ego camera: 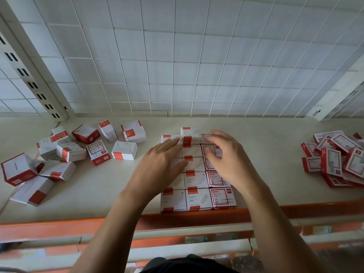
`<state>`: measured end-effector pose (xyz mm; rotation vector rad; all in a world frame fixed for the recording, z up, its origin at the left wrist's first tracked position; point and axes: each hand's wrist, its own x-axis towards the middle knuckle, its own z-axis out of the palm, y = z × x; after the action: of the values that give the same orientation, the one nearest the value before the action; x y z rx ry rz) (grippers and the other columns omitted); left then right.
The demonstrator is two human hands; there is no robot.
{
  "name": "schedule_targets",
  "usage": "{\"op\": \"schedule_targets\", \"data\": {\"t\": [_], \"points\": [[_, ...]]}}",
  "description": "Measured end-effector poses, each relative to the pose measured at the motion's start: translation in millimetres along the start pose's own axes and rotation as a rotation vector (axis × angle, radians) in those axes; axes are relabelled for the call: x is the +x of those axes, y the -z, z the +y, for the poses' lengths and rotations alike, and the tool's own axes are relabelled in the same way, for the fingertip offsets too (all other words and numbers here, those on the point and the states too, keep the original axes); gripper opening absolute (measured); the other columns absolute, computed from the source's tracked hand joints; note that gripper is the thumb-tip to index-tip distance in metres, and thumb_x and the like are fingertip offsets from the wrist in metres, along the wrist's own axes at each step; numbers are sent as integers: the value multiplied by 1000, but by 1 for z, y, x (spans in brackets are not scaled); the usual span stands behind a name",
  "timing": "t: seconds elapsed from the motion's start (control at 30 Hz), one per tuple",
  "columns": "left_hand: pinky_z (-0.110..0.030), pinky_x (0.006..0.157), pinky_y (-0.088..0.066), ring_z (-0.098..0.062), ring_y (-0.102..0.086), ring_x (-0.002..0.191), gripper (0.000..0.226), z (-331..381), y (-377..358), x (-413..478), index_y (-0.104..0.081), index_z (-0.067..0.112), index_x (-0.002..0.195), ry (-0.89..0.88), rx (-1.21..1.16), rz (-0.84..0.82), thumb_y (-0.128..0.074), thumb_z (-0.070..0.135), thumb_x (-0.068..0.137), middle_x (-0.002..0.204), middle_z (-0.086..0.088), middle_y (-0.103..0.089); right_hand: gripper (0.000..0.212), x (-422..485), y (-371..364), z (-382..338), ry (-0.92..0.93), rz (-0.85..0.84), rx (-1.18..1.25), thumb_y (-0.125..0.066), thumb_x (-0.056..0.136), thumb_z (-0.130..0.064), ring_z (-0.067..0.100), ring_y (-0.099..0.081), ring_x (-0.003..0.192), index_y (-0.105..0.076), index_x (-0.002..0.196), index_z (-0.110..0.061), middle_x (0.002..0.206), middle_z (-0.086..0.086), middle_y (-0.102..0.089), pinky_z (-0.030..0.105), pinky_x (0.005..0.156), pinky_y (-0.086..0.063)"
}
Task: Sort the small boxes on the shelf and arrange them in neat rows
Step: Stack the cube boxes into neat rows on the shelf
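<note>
Head view. Shelf (94, 196) is pale, with an orange front lip (59, 228); a white wire grid (177, 56) backs it and a slotted upright (29, 79) stands at the far left. At mid-shelf is a block of boxes (199, 199), white with red corners, packed edge to edge in three columns that run from the lip toward the grid. The right column carries red-framed labels. The far box (188, 136) of the middle column stands taller than its neighbours. Left hand (161, 166) lies palm down on the left column, fingers (171, 143) straight and together, reaching to the base of the far box and gripping nothing. Right hand (226, 160) is over the right column, fingers loosely bent and spread, with nothing held; I cannot tell whether the tips touch the box tops or sit just above them. Left pile (69, 152): loose boxes of the same white and red kind, tumbled at all angles, some on their sides, well apart from the block. Right pile (334, 162): flatter boxes with red-framed labels, overlapping in a heap near the right edge, also well apart from the block.
</note>
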<state>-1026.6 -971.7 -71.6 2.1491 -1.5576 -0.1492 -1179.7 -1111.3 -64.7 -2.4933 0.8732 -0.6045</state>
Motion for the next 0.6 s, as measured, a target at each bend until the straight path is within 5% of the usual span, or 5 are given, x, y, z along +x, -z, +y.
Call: {"op": "schedule_targets", "data": {"t": [0.07, 0.27, 0.4, 0.6], "points": [[-38, 106, -39, -19, -44, 134, 51, 0, 9, -8, -49, 24, 140, 10, 26, 25, -54, 45, 93, 149, 6, -41, 34, -1, 4, -12, 48, 82, 3, -59, 93, -21, 17, -46, 133, -65, 126, -14, 139, 2, -55, 33, 113, -35], [-42, 86, -53, -24, -62, 110, 36, -25, 35, -39, -65, 16, 121, -4, 80, 186, -62, 36, 91, 125, 1, -63, 28, 5, -7, -65, 222, 73, 109, -65, 90, -16, 9, -59, 113, -66, 118, -11, 121, -2, -64, 21, 101, -46], [-38, 83, -54, -21, -63, 105, 33, -50, 52, -70, -66, 18, 117, 64, 96, 252, -65, 34, 89, 120, 4, -64, 31, 12, -33, -98, 267, -15, 118, -69, 88, -15, 9, -59, 109, -66, 118, -12, 120, -3, -65, 8, 94, -39], [-38, 83, -54, -18, -62, 107, 35, -81, 77, -107, -65, 18, 119, 151, 129, 285, -62, 36, 89, 120, 4, -64, 36, 20, -70, -143, 345, -119, 123, -73, 85, -15, 13, -60, 113, -66, 121, -12, 122, -2, -65, 23, 99, -45]]}}
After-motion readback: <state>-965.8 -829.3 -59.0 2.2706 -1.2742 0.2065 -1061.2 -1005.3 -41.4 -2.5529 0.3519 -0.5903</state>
